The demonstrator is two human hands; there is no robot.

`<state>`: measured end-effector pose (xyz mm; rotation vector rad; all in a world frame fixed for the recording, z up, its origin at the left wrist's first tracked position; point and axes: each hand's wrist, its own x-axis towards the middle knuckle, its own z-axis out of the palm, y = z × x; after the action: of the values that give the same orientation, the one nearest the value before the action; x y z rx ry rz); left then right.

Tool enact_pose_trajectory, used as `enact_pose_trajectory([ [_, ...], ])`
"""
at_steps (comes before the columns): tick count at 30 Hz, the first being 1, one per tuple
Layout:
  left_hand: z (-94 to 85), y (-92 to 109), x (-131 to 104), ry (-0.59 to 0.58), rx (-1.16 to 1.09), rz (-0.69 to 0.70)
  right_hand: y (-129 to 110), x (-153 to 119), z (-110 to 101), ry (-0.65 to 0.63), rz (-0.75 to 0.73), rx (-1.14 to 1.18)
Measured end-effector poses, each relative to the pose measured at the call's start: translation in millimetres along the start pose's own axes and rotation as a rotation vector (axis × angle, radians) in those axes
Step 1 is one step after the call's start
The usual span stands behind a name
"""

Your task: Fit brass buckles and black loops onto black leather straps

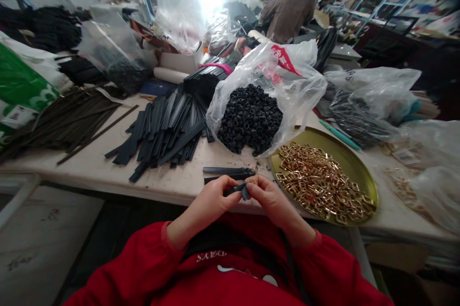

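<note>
Both hands meet at the table's front edge. My left hand pinches a short dark strap, and the fingers of my right hand close on its other end, where a bit of gold shows. Just beyond them lie dark straps with gold at the right end. A clear plastic bag holds a heap of small black loops. To the right, many gold buckles fill a round gold tray. Loose black strips are piled to the left of the bag.
Brown strips and a green bag lie at the left. A teal tool rests behind the tray. Plastic bags crowd the right side. A person in brown is farther back.
</note>
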<state>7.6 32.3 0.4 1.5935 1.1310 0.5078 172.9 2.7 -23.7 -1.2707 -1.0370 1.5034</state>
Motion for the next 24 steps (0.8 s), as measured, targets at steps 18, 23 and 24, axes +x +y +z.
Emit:
enact_pose_trajectory([
  [18, 16.2, 5.4, -17.6, -0.298, -0.444, -0.203, -1.8, -34.2, -8.3, -0.036, -0.306, -0.708],
  [23, 18.5, 5.6, -16.4, -0.313, -0.423, -0.186, 2.5, -41.3, -0.2, -0.008, -0.236, -0.469],
  [24, 17.5, 5.7, -16.1, -0.330, -0.372, -0.174, 3.8, -41.8, 1.1, 0.016, -0.215, -0.420],
])
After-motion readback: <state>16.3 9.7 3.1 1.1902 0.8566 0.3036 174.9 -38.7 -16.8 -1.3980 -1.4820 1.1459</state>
